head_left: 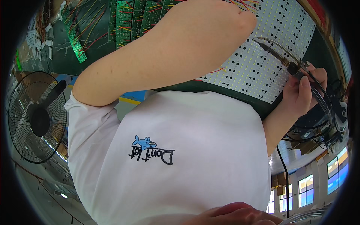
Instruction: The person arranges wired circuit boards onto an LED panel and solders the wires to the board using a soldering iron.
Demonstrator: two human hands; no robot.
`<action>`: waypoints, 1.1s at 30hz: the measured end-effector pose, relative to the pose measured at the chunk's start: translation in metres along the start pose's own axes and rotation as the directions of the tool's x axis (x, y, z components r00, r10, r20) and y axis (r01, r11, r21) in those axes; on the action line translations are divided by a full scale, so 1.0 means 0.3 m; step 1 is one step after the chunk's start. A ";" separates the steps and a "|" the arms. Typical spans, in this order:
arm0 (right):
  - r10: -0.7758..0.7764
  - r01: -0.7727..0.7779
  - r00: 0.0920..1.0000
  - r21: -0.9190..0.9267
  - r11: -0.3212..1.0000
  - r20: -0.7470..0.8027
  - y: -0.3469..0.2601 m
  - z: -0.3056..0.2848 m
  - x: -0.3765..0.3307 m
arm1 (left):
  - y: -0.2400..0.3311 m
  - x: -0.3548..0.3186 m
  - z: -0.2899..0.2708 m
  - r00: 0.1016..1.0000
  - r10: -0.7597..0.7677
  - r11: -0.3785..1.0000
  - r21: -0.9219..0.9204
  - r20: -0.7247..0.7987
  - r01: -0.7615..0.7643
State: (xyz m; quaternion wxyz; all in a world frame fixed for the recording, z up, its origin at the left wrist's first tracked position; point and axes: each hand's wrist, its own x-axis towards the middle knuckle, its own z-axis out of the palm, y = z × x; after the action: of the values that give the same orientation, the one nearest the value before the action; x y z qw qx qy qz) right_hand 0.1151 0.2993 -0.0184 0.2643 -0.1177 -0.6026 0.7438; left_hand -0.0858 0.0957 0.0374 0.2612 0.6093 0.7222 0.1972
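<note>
My right hand (303, 86), at the right, is closed around the dark handle of a soldering iron (277, 56). A thin curved metal tube runs along the iron, and both tips point left over a white panel (258, 75) dotted with small yellowish parts and black spots. Across the top reaches my left forearm (157, 56), covering part of the panel. My left hand (240, 22) is bent over the panel near red and yellow wires (245, 5); its fingers are hidden, so whether they hold anything does not show.
Several green circuit boards (125, 22) with red and yellow wires stand in a row at the upper left. Another wired green strip (77, 45) lies on the dark green table mat (97, 52). Left is a black fan (39, 118). Cables and equipment (318, 127) crowd the right.
</note>
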 end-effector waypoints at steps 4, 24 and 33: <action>0.026 -0.028 0.999 -0.034 0.999 -0.042 -0.009 0.019 0.001 | 0.007 -0.001 -0.007 0.999 -0.016 0.999 0.049 0.035 0.014; -0.021 0.027 0.998 -0.110 0.994 0.053 0.002 0.007 0.006 | -0.004 0.001 -0.008 0.999 0.027 0.999 -0.024 0.038 -0.026; 0.034 -0.035 0.999 0.086 0.996 0.011 -0.004 -0.018 0.012 | -0.016 0.001 0.005 1.000 0.019 0.998 -0.052 -0.005 -0.019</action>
State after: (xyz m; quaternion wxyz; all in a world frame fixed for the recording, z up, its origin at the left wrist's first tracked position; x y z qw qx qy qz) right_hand 0.1151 0.3059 -0.0181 0.2532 -0.1130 -0.5693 0.7740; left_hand -0.0885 0.0950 0.0332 0.2734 0.6087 0.7116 0.2199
